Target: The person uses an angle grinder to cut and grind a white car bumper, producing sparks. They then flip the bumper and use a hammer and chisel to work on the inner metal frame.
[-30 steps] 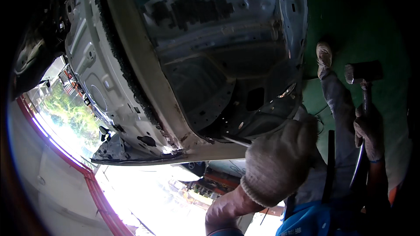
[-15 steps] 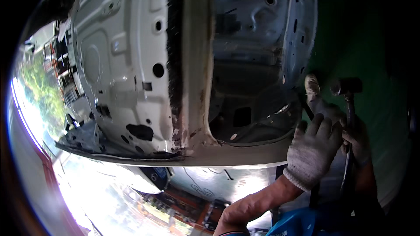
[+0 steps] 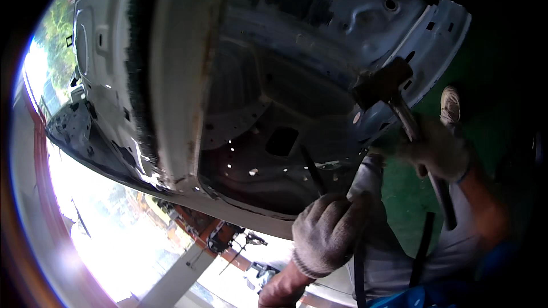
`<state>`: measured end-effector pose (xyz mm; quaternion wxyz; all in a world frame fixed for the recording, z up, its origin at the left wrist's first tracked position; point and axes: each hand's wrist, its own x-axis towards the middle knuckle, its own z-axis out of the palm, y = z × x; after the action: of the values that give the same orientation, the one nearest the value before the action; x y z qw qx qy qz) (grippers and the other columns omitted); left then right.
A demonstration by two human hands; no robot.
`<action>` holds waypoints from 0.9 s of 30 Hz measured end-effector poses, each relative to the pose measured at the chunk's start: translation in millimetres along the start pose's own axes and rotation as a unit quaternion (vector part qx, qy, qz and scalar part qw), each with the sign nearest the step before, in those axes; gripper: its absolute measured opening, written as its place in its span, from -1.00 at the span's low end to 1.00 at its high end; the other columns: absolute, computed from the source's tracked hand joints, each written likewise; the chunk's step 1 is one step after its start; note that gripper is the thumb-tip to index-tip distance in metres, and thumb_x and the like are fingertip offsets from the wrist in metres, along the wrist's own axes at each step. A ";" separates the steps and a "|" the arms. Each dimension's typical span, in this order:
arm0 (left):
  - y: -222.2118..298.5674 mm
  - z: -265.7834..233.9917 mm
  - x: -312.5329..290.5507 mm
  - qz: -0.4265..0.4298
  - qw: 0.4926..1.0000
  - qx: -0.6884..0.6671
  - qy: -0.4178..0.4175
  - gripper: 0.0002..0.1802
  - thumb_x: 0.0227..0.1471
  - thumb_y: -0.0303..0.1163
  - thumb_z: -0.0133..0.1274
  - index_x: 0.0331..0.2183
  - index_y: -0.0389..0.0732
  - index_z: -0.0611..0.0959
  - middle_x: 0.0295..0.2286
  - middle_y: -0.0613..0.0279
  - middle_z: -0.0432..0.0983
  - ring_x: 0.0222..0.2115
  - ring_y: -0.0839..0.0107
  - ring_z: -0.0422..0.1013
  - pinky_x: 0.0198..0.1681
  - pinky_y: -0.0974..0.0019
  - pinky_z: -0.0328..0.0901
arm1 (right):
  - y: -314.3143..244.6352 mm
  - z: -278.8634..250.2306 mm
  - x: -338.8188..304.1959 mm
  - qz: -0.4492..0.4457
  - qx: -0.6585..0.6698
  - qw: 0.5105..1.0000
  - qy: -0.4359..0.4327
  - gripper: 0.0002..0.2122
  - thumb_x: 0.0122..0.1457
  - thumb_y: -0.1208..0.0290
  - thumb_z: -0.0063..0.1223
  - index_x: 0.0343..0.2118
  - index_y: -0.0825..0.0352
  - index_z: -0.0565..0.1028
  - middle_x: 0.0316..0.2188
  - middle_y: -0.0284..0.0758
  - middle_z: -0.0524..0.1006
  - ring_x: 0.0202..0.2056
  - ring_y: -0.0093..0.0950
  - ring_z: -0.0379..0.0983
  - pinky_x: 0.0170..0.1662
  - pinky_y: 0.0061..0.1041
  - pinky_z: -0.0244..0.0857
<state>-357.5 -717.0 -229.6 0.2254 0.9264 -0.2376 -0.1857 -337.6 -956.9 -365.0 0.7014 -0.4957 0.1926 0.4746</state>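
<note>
My left hand (image 3: 330, 231), in a whitish knit glove, is closed around a dark, slim bar that looks like a chisel (image 3: 311, 168). Its far end points into the dark hollow of a bare car body shell (image 3: 245, 185); whether the tip touches metal I cannot tell. Gripped partway along its handle in my gloved right hand (image 3: 436, 148) is a hammer (image 3: 383, 82). The hammer's blocky head is up and to the left of that hand, in front of the shell's flanged edge, apart from the bar. The handle's lower end sticks out below the glove.
A pale pillar (image 3: 180, 80) with a rusty edge runs up the shell. Holes and sharp-looking sheet edges line the panels. Below right are my grey-trousered legs and a shoe (image 3: 450, 105) on the green floor (image 3: 399, 199). Bright daylight enters at left.
My left hand has moved left, away from my right hand, and its bar now points into the shell. The hammer has come left and its head has tilted. The view has shifted too.
</note>
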 end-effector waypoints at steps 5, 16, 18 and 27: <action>-5.5 12.9 -4.4 -0.002 0.993 0.094 -0.070 -0.57 -0.19 -0.51 0.37 -0.16 -0.18 0.73 -0.42 0.25 0.58 -0.34 0.26 0.61 -0.42 0.22 0.47 | -1.7 -52.2 56.6 -0.028 -0.138 0.990 -0.011 -0.75 0.10 0.33 0.30 -0.32 0.39 0.49 -0.60 -0.34 0.47 -0.67 -0.55 0.38 -0.61 -0.50 0.25; -11.5 61.7 -1.5 -0.116 0.952 0.274 -0.074 -0.65 -0.23 -0.47 0.25 -0.25 -0.12 0.75 -0.34 0.23 0.66 -0.22 0.17 0.63 -0.30 0.17 0.54 | 44.6 -82.5 142.7 -0.201 -0.438 0.867 0.129 -0.66 -0.28 0.44 0.27 -0.33 0.30 0.52 -0.45 -0.13 0.54 -0.28 -0.08 0.56 -0.23 -0.13 0.40; -7.7 68.4 -7.0 -0.147 0.933 0.323 -0.064 -0.63 -0.22 -0.52 0.26 -0.22 -0.16 0.74 -0.35 0.19 0.65 -0.26 0.14 0.62 -0.32 0.16 0.53 | 37.2 -81.4 151.3 -0.212 -0.434 0.872 0.075 -0.65 -0.29 0.44 0.27 -0.31 0.30 0.54 -0.43 -0.12 0.57 -0.28 -0.05 0.58 -0.24 -0.13 0.40; -2.1 77.7 -0.9 -0.220 0.882 0.411 0.076 -0.61 -0.05 -0.50 0.26 -0.10 -0.18 0.68 -0.19 0.11 0.62 -0.11 0.13 0.59 -0.25 0.13 0.56 | 13.6 -98.7 139.5 -0.207 -0.354 0.907 -0.092 -0.62 -0.05 0.35 0.28 -0.19 0.45 0.51 -0.40 -0.07 0.61 -0.31 -0.14 0.61 -0.19 -0.22 0.43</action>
<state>-392.5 -740.4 -294.9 -0.2048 0.9756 -0.0653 -0.0454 -263.2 -976.5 -518.2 0.5766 -0.6945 -0.1601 0.3994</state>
